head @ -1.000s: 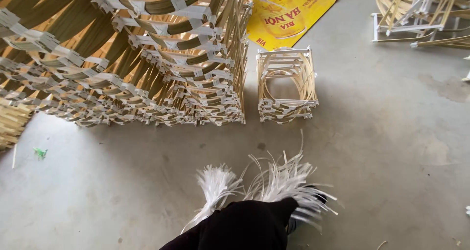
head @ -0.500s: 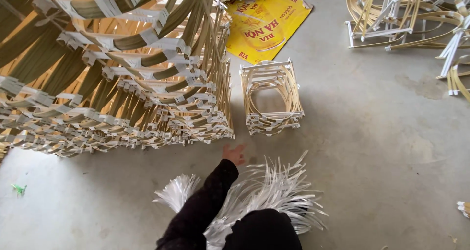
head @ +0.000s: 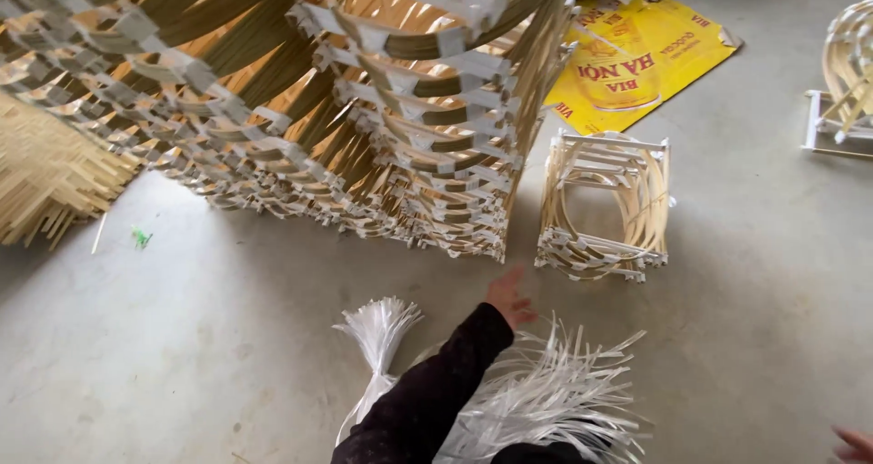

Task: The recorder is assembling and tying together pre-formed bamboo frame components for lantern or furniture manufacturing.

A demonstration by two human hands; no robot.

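Two hands, left hand [head: 509,299] open, empty above white strips [head: 536,396], right hand [head: 855,444] barely visible, grip unclear.

From my left hand [head: 509,298], bare concrete floor [head: 218,337] lies open toward nine o'clock. At twelve o'clock the big stack of bamboo frames [head: 364,128] walls me off; at two o'clock the small frame stack [head: 605,208] stands near, a narrow gap between them. White strips [head: 546,396] crowd five o'clock.
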